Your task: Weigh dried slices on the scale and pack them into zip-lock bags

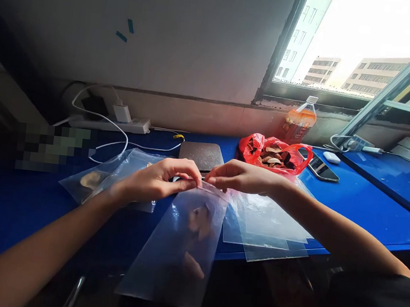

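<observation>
A clear plastic bag [164,266] hangs over the table's front edge with several brown dried slices [200,221] inside. My left hand [163,181] pinches its top edge between thumb and fingers. Close beside it, my right hand [237,176] is closed on the same edge, fingertips almost touching the left ones. Behind both hands lies a flat grey scale-like device [201,155]. A red plastic bag [301,166], open at the top, holds many similar dried slices [272,155] just beyond my right hand.
Flat clear bags [266,233] lie under my right forearm. More clear bags [105,175], one with a slice in it, are left of my hands. A phone [322,167], a white earbud case [331,157], a bottle [299,122] and a power strip [138,126] with cables stand toward the wall.
</observation>
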`<act>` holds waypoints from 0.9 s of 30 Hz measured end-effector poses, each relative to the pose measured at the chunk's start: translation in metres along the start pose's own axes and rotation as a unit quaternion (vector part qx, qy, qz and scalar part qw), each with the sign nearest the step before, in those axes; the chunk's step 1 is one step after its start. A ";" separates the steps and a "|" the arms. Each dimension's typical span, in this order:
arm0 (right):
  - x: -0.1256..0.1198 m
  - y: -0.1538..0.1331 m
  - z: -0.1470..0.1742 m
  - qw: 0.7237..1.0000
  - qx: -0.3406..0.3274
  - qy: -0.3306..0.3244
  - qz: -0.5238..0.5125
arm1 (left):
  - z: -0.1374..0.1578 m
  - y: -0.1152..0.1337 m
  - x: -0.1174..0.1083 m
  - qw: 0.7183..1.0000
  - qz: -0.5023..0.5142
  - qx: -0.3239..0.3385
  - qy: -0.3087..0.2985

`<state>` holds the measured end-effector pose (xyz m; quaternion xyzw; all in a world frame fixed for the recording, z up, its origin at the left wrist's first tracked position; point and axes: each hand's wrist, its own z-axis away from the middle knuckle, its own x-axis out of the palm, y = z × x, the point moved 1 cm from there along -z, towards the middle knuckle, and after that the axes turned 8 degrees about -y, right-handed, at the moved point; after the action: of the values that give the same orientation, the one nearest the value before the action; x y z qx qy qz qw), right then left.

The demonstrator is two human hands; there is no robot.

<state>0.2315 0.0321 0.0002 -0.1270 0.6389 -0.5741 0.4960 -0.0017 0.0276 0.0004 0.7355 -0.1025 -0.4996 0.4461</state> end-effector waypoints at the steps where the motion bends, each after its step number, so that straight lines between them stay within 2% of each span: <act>1: 0.002 0.001 0.000 0.999 -0.014 0.036 0.003 | 0.000 0.000 0.000 0.999 0.015 -0.003 0.028; 4: 0.005 0.004 0.006 0.991 -0.046 0.127 -0.016 | 0.000 -0.004 0.000 0.988 0.055 -0.041 0.137; 6: 0.006 0.008 0.012 0.988 -0.050 0.142 -0.043 | -0.001 -0.008 -0.001 0.977 0.076 -0.079 0.185; 9: 0.007 0.012 0.019 0.983 -0.061 0.156 -0.072 | -0.006 -0.012 -0.003 0.968 0.095 -0.095 0.211; 14: 0.009 0.020 0.016 0.952 -0.086 0.278 -0.090 | -0.008 -0.011 -0.004 0.958 0.095 -0.104 0.251; 16: 0.009 0.024 0.014 0.947 -0.083 0.300 -0.077 | -0.007 -0.010 -0.004 0.956 0.090 -0.111 0.256; 19: 0.010 0.026 0.011 0.935 -0.082 0.343 0.027 | -0.005 -0.009 -0.002 0.961 0.040 -0.118 0.248; 22: 0.017 0.021 0.008 0.897 -0.103 0.378 0.204 | -0.003 -0.005 0.009 0.966 -0.066 -0.111 0.225; 24: 0.026 0.017 0.004 0.880 -0.135 0.356 0.283 | -0.003 0.000 0.021 0.967 -0.136 -0.078 0.201; 27: 0.041 0.013 -0.002 0.877 -0.191 0.317 0.307 | -0.002 0.005 0.039 0.964 -0.196 0.008 0.177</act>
<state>0.2153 0.0076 -0.0314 0.1719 0.8661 -0.2692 0.3846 0.0201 0.0020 -0.0208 0.8215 0.1202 -0.4384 0.3443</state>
